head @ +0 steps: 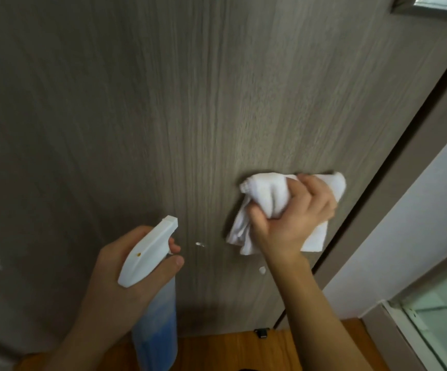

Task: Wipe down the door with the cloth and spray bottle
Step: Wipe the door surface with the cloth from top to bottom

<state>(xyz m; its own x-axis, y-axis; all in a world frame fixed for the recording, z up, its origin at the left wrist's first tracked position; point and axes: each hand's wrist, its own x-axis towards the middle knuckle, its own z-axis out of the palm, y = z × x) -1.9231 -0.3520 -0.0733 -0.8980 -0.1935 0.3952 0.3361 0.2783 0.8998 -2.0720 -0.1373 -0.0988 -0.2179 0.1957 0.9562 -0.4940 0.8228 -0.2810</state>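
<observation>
while the right hand [294, 210] presses a bunched white cloth [268, 199] against the grey wood-grain door [163, 103], fingers curled tight round it, the cloth sits low on the door near its right edge. left hand [126, 269] grips a spray bottle [153, 290], white trigger head, blue liquid, nozzle aimed at the door, index finger on the trigger. small white foam spots [200, 244] on the door between bottle and cloth. orange wood floor [243, 352] below, door stop [262, 332] at the base.
</observation>
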